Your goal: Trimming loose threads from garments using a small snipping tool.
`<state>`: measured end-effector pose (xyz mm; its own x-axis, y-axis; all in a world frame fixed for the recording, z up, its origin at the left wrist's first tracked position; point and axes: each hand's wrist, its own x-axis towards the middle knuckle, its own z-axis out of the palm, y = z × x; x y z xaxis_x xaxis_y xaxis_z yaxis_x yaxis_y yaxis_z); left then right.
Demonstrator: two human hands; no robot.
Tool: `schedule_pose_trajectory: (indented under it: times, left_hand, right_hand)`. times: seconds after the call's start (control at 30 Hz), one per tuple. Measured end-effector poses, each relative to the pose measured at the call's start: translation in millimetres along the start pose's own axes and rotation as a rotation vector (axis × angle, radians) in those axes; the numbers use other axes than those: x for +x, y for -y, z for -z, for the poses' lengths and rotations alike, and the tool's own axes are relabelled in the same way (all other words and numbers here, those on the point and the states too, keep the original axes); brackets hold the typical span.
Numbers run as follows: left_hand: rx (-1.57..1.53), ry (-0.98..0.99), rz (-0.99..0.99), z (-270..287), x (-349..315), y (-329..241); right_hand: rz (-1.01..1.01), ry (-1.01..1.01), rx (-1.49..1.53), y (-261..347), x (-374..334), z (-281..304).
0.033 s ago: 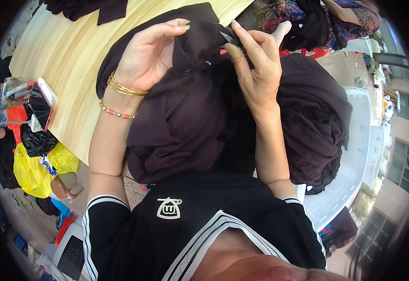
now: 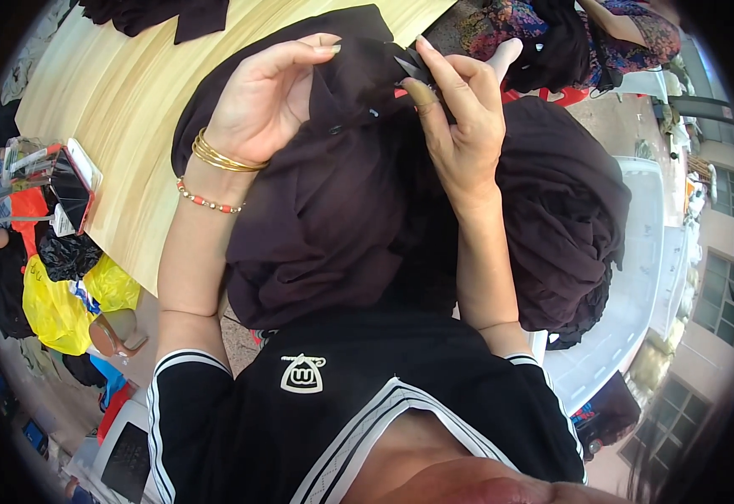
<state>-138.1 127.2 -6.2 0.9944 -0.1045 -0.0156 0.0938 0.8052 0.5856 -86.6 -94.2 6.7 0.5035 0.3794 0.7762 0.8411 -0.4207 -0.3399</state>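
A dark brown-purple garment [image 2: 317,218] lies across my lap and up onto the table, with a small dark button showing near its upper edge. My left hand [image 2: 258,105] is closed on the fabric, thumb and fingers holding its edge raised. In my right hand [image 2: 468,126] is a pair of small thread snips [image 2: 411,69], its pointed blades beside the fabric edge. A tan cover wraps my right thumb, and a pale cover sits on one finger. A small pale speck lies on the cloth between the hands.
A pale wood-grain table [image 2: 123,151] spreads ahead and left. More dark cloth [image 2: 564,218] is heaped at my right, beside a translucent plastic bin [image 2: 636,277]. A phone [image 2: 73,189] on a stand and yellow bags [image 2: 52,311] are at left. Another person [image 2: 510,34] sits at far right.
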Motion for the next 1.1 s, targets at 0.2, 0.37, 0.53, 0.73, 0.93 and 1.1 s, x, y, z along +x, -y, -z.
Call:
schedule_pose_trajectory:
  times: [0.2,0.37,0.53,0.73,0.93,1.1]
  left_hand:
    - [-0.031,-0.047,0.054,0.2,3.1,-0.1]
    - [-0.010,-0.112,0.068,-4.6,2.9,-0.5]
    - [-0.011,-0.122,0.077,-4.7,3.2,-0.3]
    - [0.011,-0.070,0.009,-2.0,1.6,1.0]
    - [0.056,-0.068,0.055,-1.8,1.3,0.6]
    - [0.106,-0.086,0.051,-5.4,1.8,1.4]
  right_hand:
    - [0.012,0.033,0.004,0.0,1.0,1.6]
    - [0.043,0.043,-0.012,-0.2,1.6,3.2]
    - [0.034,0.042,-0.013,1.8,2.2,4.0]
    - [0.008,0.055,0.030,2.7,2.7,5.4]
    - [-0.003,0.082,0.073,3.4,3.0,8.0]
    - [-0.061,0.120,0.153,4.3,2.7,12.5]
